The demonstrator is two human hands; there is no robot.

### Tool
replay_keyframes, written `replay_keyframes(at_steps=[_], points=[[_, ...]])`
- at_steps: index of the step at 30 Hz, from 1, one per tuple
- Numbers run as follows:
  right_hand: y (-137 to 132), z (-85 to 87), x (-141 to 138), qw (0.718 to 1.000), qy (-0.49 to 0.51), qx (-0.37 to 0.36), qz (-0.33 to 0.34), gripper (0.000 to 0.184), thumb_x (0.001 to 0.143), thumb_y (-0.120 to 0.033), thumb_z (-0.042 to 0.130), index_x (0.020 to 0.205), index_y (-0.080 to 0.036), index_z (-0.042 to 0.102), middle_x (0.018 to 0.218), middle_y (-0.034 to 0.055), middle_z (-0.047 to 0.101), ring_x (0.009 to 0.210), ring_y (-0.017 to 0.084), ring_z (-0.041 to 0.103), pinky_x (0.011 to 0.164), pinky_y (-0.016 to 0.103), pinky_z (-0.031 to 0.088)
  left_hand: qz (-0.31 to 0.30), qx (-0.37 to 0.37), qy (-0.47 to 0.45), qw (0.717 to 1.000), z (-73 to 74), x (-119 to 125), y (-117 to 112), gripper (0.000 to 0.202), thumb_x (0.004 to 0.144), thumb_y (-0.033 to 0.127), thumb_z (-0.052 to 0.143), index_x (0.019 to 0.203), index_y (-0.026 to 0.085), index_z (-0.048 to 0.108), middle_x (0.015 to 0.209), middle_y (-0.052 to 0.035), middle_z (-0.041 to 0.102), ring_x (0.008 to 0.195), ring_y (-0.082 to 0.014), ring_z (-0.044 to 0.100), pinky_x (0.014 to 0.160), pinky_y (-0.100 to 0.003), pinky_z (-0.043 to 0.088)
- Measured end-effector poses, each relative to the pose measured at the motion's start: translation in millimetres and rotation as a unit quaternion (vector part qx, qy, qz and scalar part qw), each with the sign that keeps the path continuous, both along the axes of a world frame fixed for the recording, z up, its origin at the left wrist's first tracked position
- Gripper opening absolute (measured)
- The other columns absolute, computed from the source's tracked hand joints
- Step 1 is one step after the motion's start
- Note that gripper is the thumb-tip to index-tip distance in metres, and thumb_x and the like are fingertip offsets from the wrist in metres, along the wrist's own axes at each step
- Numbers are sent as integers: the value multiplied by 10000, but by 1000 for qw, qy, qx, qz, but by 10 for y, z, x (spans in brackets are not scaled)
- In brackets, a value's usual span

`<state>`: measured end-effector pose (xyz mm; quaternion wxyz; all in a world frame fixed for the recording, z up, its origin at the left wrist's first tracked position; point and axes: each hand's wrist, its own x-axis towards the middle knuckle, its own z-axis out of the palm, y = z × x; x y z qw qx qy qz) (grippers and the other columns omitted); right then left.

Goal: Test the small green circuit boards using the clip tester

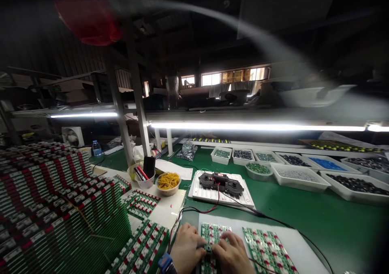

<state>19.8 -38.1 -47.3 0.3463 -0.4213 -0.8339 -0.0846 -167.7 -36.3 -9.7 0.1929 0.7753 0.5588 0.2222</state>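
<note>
My left hand (pixel 187 247) is closed over the left edge of a green circuit board panel (pixel 212 228) with white and red parts. A dark tip shows at its fingers, too small to name. Facing it, my right hand (pixel 232 253) has its fingers drawn together at the panel's right side; what they hold, if anything, is hidden. Between the fingertips sits a small black square part (pixel 208 248) on the board. A red wire (pixel 209 210) runs down toward my left hand, and a black wire (pixel 258 262) comes out beside my right. A second panel (pixel 270 249) lies to the right.
Tall stacks of panels (pixel 60 209) stand at left. A black two-dial device (pixel 221 183) rests on a white block (pixel 246 199). Nearby are a tub of yellow rubber bands (pixel 168 181) and a pen tub (pixel 146 181). Several white trays of small parts (pixel 299 184) line the back right.
</note>
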Motion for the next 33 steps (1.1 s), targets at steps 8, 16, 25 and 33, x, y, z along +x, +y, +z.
replay_keyframes(at_steps=[8, 16, 25, 33], points=[[-20, 90, 48, 998, 24, -62, -3, 269, 768, -18, 588, 817, -282, 595, 761, -61, 618, 920, 198, 499, 802, 303, 306, 22, 48, 14, 998, 51, 53, -53, 217, 705, 114, 637, 822, 254, 753, 834, -19, 624, 932, -220, 473, 848, -343, 357], [150, 228, 80, 996, 0, -88, -21, 292, 789, -29, 601, 844, -315, 622, 767, -88, 641, 913, 188, 536, 771, 291, 327, 25, 36, -2, 999, 94, 51, 152, 237, 744, 172, 658, 899, 317, 764, 833, -12, 625, 935, -219, 475, 866, -355, 354], [109, 85, 88, 998, -22, -66, -11, 244, 801, -71, 621, 846, -310, 613, 779, -90, 640, 936, 190, 536, 854, 306, 307, 1, 23, 1, 1000, -30, 23, 182, 232, 738, 185, 694, 913, 319, 766, 847, -10, 629, 927, -207, 487, 835, -321, 365], [120, -38, 16, 999, -10, -15, -30, 308, 744, -26, 591, 874, -305, 602, 804, -65, 645, 1030, 223, 535, 967, 358, 276, -6, -6, 6, 1000, -44, 2, 227, 176, 782, 292, 690, 924, 372, 756, 844, 13, 641, 906, -205, 486, 806, -330, 359]])
